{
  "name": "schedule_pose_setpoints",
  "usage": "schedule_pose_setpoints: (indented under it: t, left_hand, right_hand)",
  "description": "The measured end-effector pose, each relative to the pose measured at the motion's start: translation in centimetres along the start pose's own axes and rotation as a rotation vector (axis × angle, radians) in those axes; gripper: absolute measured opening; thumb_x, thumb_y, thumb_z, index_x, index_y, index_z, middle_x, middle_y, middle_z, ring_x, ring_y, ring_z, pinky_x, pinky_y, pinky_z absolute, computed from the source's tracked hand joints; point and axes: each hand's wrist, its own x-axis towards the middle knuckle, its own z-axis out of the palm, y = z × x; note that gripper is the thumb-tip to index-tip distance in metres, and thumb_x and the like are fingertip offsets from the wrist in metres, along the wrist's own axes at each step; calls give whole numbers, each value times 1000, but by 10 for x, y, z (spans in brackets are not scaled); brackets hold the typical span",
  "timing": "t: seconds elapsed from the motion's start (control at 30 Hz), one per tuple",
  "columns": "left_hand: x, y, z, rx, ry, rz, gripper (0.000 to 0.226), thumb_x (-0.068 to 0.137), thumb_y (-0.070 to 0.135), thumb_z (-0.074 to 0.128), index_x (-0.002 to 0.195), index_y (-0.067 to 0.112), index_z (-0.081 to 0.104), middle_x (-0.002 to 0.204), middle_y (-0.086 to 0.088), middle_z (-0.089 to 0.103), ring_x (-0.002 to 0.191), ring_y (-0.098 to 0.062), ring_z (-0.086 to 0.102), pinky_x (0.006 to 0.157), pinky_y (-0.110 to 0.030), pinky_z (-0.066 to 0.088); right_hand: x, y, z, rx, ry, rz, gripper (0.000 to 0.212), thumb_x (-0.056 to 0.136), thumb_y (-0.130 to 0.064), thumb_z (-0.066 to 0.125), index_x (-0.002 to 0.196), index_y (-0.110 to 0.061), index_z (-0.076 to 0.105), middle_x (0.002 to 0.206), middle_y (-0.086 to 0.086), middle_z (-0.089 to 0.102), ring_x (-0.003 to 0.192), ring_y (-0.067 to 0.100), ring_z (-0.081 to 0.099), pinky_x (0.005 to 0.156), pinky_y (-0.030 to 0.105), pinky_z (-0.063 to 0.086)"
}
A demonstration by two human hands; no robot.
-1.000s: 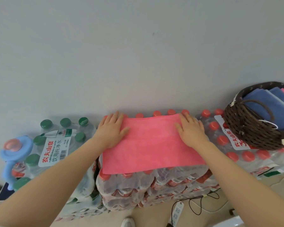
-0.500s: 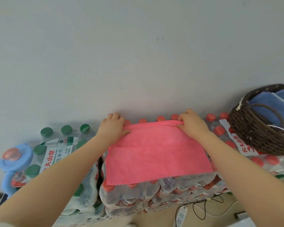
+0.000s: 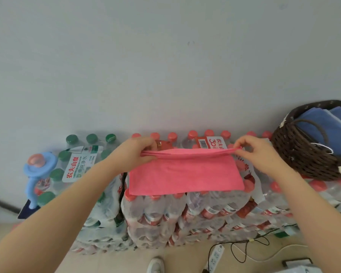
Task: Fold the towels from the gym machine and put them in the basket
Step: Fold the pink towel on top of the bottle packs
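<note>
Head view: left hand and right hand each pinch a far corner of the pink towel, lifted off the bottle packs. Towel judged light, limp, non-slip; corner grips suit. Basket lies right.

**Far edge lifted off the bottles**

Flat on the pink terry towel a second ago, the left hand and right hand now pinch its far corners, raised and stretched taut between them, drawn towards the person.
</note>
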Motion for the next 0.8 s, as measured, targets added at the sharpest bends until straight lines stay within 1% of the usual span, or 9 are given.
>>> schedule_pose_setpoints:
  t: [0.1,0.2,0.33,0.43,0.5,0.57,0.67,0.73,0.8]
  left_hand:
    - [-21,9,14,228,-113,32,9,86,20,60,90,13,58,85,6,52,78,-12,48,65,-28,38]
    - [-38,12,29,359,-184,21,29,89,33,45,101,13,62,101,0,58,88,-18,54,61,-28,39]
    - [-52,19,36,369,-235,-88,26,86,14,51,112,18,58,113,3,57,100,-19,55,74,-29,44]
    - [-58,26,38,472,-253,-95,30,85,10,46,112,20,54,112,5,55,101,-16,52,69,-25,37]
    - [-59,28,40,476,-297,-120,30,82,12,45,110,22,53,108,7,55,99,-15,50,68,-24,33]
    - [-59,29,38,426,-323,-178,31,78,31,42,104,22,56,101,9,51,91,-13,48,67,-24,33]
    - [-49,33,36,380,-136,-120,65,70,57,19,80,13,66,93,4,53,84,-17,52,67,-28,42]
    - [-31,40,43,373,49,-27,65,79,49,19,73,4,66,94,-6,60,83,-26,56,68,-35,48]
    - [-11,48,59,297,114,23,52,83,31,24,88,0,66,106,-16,63,93,-35,60,77,-43,51]
  right_hand:
    - [-18,9,0,-120,-151,-36,22,85,-5,61,86,-27,62,85,-15,59,83,8,55,70,14,38]
    - [-29,14,5,-225,-167,-91,18,84,-3,61,95,-14,71,89,-10,56,83,8,55,69,7,33]
    - [-42,14,11,-271,-190,-104,18,85,-5,60,96,-14,71,93,-6,53,81,7,48,75,22,39]
    - [-52,13,13,-321,-220,-105,20,85,-6,59,96,-17,71,91,-8,51,84,12,52,75,27,44]
    - [-58,10,12,-330,-253,-95,22,83,-5,57,93,-18,72,91,-10,52,90,13,54,79,34,49]
    - [-61,3,10,-405,-260,-82,19,83,-11,56,89,-18,73,90,-10,54,94,13,53,81,34,48]
    - [-56,-18,16,-524,-124,-112,23,89,-20,48,89,-12,69,96,-1,58,95,17,50,79,29,43]
    - [-48,-42,36,-438,-1,-186,25,93,-16,42,102,-9,64,109,5,59,103,21,51,88,32,43]
    - [-39,-66,68,-357,-39,-263,33,95,-12,39,124,-7,53,132,10,51,124,25,44,107,35,32]
